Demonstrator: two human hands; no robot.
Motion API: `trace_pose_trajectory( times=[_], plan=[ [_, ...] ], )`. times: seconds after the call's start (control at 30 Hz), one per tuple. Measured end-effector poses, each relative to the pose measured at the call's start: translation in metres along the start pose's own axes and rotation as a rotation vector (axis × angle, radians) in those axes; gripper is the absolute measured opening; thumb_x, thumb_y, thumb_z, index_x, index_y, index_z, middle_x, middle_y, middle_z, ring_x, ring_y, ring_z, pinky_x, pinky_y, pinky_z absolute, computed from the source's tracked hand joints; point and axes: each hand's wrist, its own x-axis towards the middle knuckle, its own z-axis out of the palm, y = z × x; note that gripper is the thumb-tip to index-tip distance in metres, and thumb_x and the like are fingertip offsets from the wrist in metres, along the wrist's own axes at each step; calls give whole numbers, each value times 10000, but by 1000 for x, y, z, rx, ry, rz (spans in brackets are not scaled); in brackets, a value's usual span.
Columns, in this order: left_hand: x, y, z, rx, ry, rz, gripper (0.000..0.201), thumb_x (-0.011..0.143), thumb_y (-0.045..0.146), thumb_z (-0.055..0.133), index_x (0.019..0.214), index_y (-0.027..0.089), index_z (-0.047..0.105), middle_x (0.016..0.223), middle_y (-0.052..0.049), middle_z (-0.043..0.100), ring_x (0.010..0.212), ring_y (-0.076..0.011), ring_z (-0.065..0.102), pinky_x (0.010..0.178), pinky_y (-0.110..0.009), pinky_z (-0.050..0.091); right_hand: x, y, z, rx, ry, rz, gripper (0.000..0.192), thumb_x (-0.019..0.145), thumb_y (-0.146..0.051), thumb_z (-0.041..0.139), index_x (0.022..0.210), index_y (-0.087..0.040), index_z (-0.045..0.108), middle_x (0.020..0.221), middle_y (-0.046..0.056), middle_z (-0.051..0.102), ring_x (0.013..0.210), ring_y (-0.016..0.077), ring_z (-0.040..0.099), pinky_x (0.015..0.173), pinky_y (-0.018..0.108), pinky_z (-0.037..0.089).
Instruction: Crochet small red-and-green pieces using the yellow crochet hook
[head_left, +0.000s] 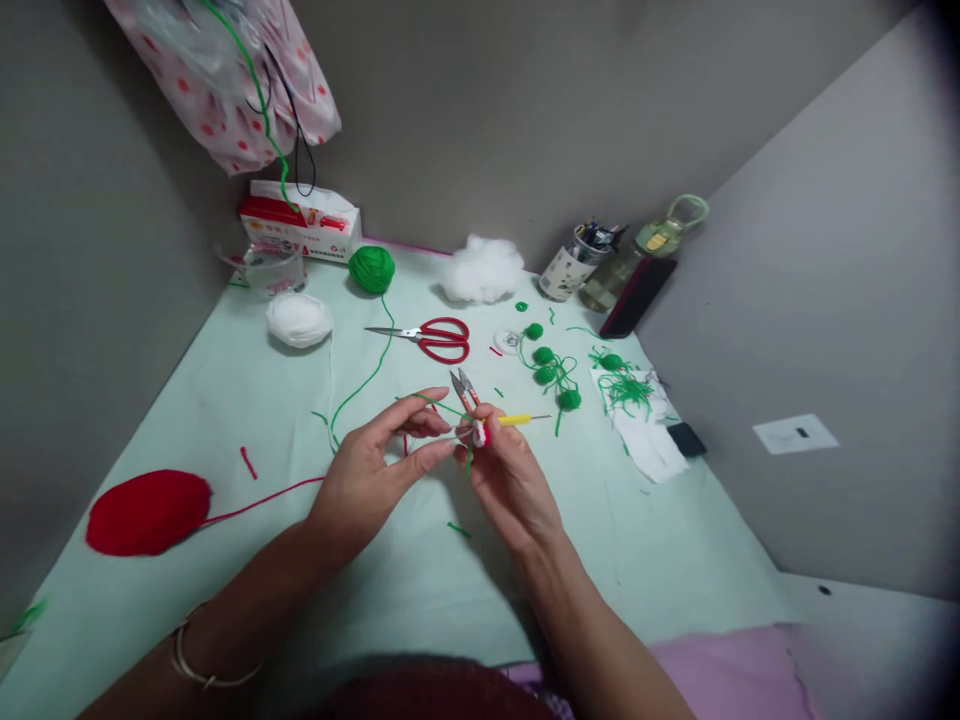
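Note:
My left hand [373, 473] pinches a green yarn strand [367, 378] between thumb and fingers above the pale green table [225, 400]. My right hand [508, 478] grips a small red and white crocheted piece [480, 433], together with a yellow-handled crochet hook [516, 420] that points right. The two hands almost touch at the fingertips. The strand runs back to a green yarn ball [371, 268]. Small thread snips [464, 388] lie just beyond my fingers.
A red yarn ball [148, 511] lies at the left, a white yarn ball [299, 319] further back. Red scissors [435, 338], white stuffing [482, 268], several green crocheted bits [551, 365], green yarn scraps [626, 388], a tissue box [300, 222], a bottle [637, 255] and a phone [637, 297] surround the work.

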Motion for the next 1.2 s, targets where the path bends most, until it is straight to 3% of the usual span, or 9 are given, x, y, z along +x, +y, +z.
trace_pose_trajectory(
  times=[0.17, 0.27, 0.47, 0.7, 0.87, 1.0, 1.2],
  plan=[
    [-1, 3, 15, -279, -69, -142, 671, 680, 229, 909, 1304, 216, 663, 955, -2, 706, 969, -184, 662, 948, -317, 518, -4, 4, 5, -137, 79, -169, 247, 769, -445, 863, 882, -242, 781, 830, -17, 706, 683, 105, 572, 702, 244, 512],
    [-1, -2, 17, -369, -96, -152, 555, 737, 220, 871, 1265, 215, 699, 842, 28, 685, 866, -146, 650, 877, -279, 518, -5, 3, 6, -189, 60, -187, 261, 786, -465, 842, 893, -236, 778, 787, -6, 696, 699, 129, 585, 694, 263, 520],
    [-2, -4, 1, -238, -46, -123, 373, 786, 227, 854, 1152, 214, 784, 731, 52, 622, 679, -101, 565, 719, -237, 477, -3, -7, 5, -45, -5, -41, 280, 728, -451, 902, 803, -219, 763, 691, -13, 685, 624, 103, 610, 625, 211, 561],
    [-4, -6, 7, -500, -44, -202, 317, 889, 282, 770, 1199, 217, 774, 849, -3, 692, 837, -150, 676, 876, -280, 510, -3, -11, 4, -50, -55, -29, 263, 767, -451, 876, 838, -228, 758, 702, -15, 728, 596, 116, 694, 578, 217, 615],
    [-1, -5, 11, -785, -9, -295, 208, 896, 134, 710, 1084, 167, 792, 1003, -59, 764, 933, -149, 691, 876, -245, 540, -4, -5, 3, -92, -81, -55, 229, 724, -399, 910, 803, -225, 784, 807, 6, 719, 687, 109, 656, 660, 225, 596],
    [1, 0, 9, -902, 16, -349, 229, 913, 57, 638, 1061, 134, 795, 881, -49, 726, 830, -112, 673, 783, -188, 550, -4, -2, 5, -152, -110, -96, 225, 699, -401, 917, 772, -233, 786, 888, 27, 691, 787, 139, 640, 661, 252, 554],
    [0, 1, 2, -873, -78, -342, 249, 883, 108, 623, 1045, 135, 810, 746, -7, 593, 593, -77, 494, 537, -154, 441, -5, -3, 7, -153, -285, -99, 145, 768, -388, 876, 789, -267, 799, 801, -18, 608, 631, 87, 527, 604, 242, 474]
  ],
)
